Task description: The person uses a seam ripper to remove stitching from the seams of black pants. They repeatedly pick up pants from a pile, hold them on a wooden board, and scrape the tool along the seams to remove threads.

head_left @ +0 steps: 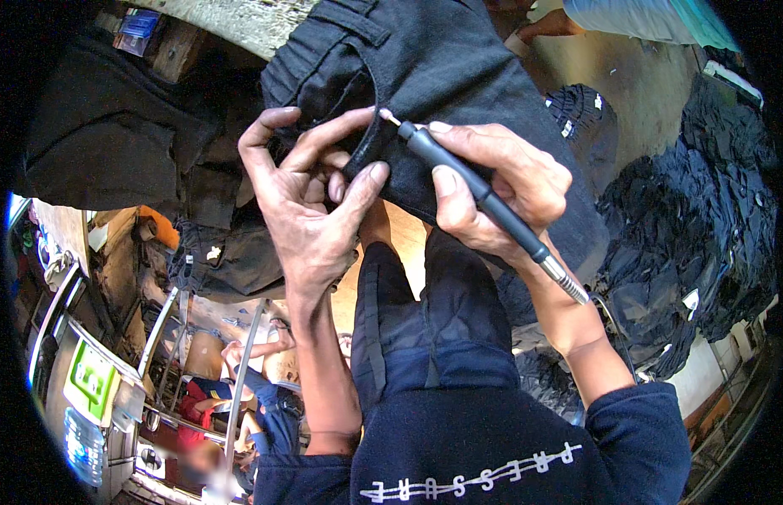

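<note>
Your left hand (311,198) pinches a fold of the black trousers (442,93) at a pocket edge, thumb and curled fingers closed on the cloth and holding it taut just below the waistband. Your right hand (501,194) is wrapped around a dark pen-shaped tool (484,198), gripped like a pencil with the thumb and forefinger near its front end. The tool's small pale tip (390,117) touches the fabric right beside your left forefinger, and its metal back end (564,279) sticks out past your wrist, with a thin cord trailing down from it. The trousers hang in front of you, waistband uppermost, their lower part draping down behind both hands and over your dark blue sleeves.

To your right, a big heap of dark garments (694,227) lies well apart from the hands. To your left, more black cloth (114,135) hangs in shadow. Lower left, far below, another person in a red and blue top (231,396) sits near a green and white machine (88,383).
</note>
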Tool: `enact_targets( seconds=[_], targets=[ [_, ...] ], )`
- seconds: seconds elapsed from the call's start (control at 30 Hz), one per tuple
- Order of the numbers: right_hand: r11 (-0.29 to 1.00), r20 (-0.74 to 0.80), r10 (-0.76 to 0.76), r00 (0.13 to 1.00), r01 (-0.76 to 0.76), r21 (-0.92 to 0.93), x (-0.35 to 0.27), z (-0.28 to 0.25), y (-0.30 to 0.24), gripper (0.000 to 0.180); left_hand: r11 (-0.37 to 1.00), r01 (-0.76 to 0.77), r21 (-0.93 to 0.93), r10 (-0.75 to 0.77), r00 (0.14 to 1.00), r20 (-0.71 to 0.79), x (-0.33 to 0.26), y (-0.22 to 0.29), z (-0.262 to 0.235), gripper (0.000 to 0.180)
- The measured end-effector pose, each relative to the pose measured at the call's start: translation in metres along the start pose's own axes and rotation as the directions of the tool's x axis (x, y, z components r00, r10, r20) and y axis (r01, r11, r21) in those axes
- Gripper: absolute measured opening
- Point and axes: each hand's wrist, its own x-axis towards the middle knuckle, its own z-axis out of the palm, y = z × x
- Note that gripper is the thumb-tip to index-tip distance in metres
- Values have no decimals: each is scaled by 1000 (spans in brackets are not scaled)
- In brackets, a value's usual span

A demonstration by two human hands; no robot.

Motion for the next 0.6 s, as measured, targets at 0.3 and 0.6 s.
enact_targets(
  seconds=[0.3,0.6],
  targets=[
    [996,7,78,997,-78,31,-3,2,0,26,997,-2,76,2,1000,-2,-2,-2,-2,79],
    [989,17,130,991,-131,65,-2,4,1,28,983,-14,182,9,1000,29,-2,-5,-6,83]
  ],
)
